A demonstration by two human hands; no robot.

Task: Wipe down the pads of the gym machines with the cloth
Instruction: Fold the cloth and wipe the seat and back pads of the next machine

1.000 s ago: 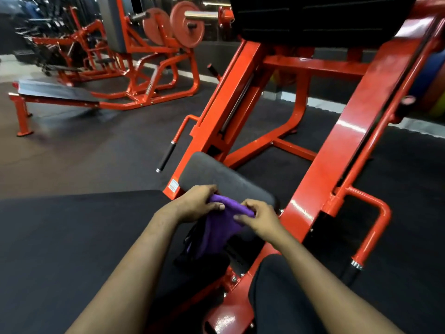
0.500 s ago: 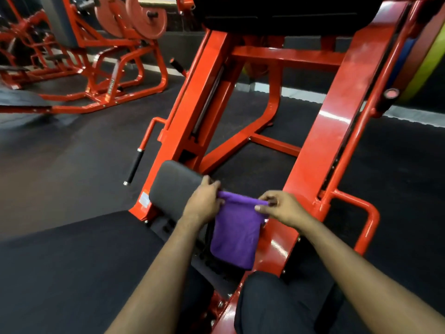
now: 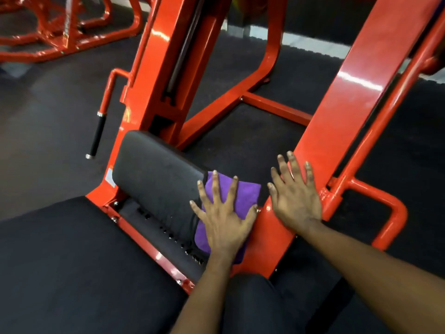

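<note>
The wiping step is in hand. The purple cloth (image 3: 246, 195) lies over the right end of the small dark pad (image 3: 154, 169), just below the middle of the frame, and hangs down the pad's near edge. The left hand (image 3: 224, 215) lies flat on top of it. Its fingers (image 3: 214, 186) are straight and spread wide, pressing the cloth onto the pad rather than pinching it.

The right hand (image 3: 297, 197) holds nothing. It is just right of the cloth, against the foot of the orange frame beam (image 3: 349, 92) that runs toward the upper right. Its fingers (image 3: 292, 168) are also straight and fanned apart. Whether it bears weight there cannot be told.

Most of the pad, running toward the centre left, is bare of the cloth, so the wipe looks barely begun. The next move likely calls for keeping the palm flat and sliding the cloth leftward along the pad. The large dark pad (image 3: 72, 261) at lower left probably awaits its own pass.
</note>
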